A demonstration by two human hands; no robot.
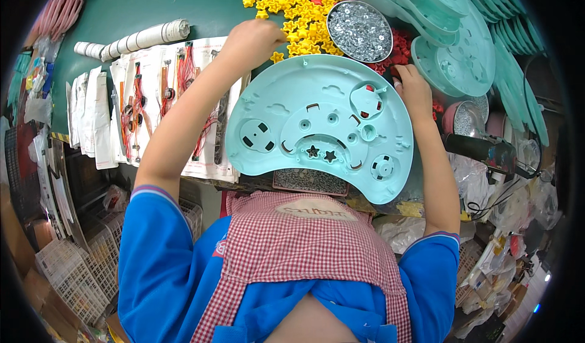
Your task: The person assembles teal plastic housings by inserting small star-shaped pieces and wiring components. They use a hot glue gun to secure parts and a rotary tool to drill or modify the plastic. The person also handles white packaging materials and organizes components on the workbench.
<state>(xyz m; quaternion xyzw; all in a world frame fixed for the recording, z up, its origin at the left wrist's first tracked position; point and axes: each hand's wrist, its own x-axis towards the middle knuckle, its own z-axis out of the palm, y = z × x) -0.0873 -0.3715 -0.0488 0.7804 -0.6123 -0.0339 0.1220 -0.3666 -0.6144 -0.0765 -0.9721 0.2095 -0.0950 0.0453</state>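
A turquoise curved plastic shell (286, 105) lies in front of me with its inner side up, showing posts, slots and two star-shaped holes. A red piece sits in its upper right round recess. My left hand (253, 41) is at the left edge of a pile of yellow star-shaped pieces (304, 29), fingers closed together; whatever they hold is hidden. At the shell's upper right rim, my right hand (414, 93) has its fingers curled beside a heap of red pieces (400, 47). What is between those fingers I cannot make out.
A round bowl of small metal screws (359, 31) stands behind the shell. More turquoise shells (454, 56) are stacked at the right, near a dark-handled tool (481, 151). Wired parts on white sheets (158, 99) and a white roll (146, 40) lie at the left.
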